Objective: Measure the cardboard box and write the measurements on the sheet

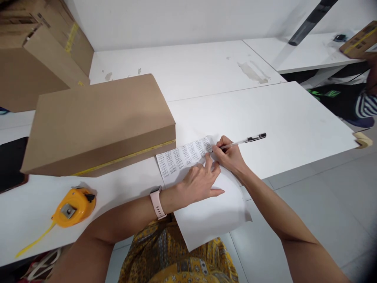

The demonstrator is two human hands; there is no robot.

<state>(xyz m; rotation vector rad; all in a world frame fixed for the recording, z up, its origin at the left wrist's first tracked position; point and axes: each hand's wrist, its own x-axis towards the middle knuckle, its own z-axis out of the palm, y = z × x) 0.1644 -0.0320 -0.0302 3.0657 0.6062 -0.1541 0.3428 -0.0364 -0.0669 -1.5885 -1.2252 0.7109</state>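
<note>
while a box [103,118] sits closed, the right hand [231,156] grips a pen [244,141]; the left hand [198,181] splays on paper [212,218].

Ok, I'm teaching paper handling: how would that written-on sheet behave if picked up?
The sheet would probably flop, since its lower part hangs past the table edge and its right side curves. It looks thin, so likely light and easily creased.

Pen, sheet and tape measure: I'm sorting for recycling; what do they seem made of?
Pen: probably glossy plastic, partly see-through.
Sheet: likely matte paper, thin and inked.
Tape measure: probably smooth plastic, rounded and bright orange; clip perhaps metal, silvery.
</note>
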